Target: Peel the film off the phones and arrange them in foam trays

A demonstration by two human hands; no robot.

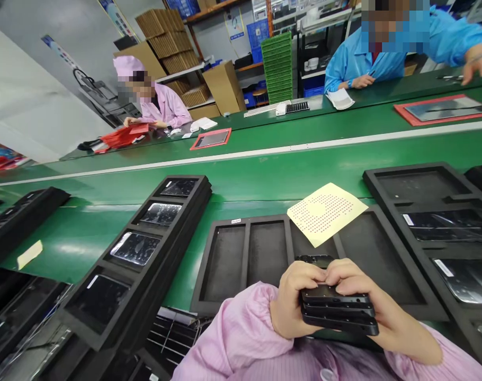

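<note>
Both of your hands are closed on the stack of black devices (338, 312): left hand (291, 299) wraps its left end, right hand (368, 293) its right end, with the fingers (304, 275) curled over the top edge. I count three flat devices in the stack. A fourth dark piece shows above the fingers, but I can't tell what it is. The stack's long axis runs left to right, and it sits just on your side of the empty foam tray (229, 264). That tray has four compartments, and your left hand is nearer its two bare left ones. One yellow dotted sheet (326, 211) lies across the tray's far right part. Left of the tray is a tray stack (145, 296) with four filled slots. Right of it is another tray (384, 182), partly filled. All of it sits on the green worktop (265, 180).
</note>
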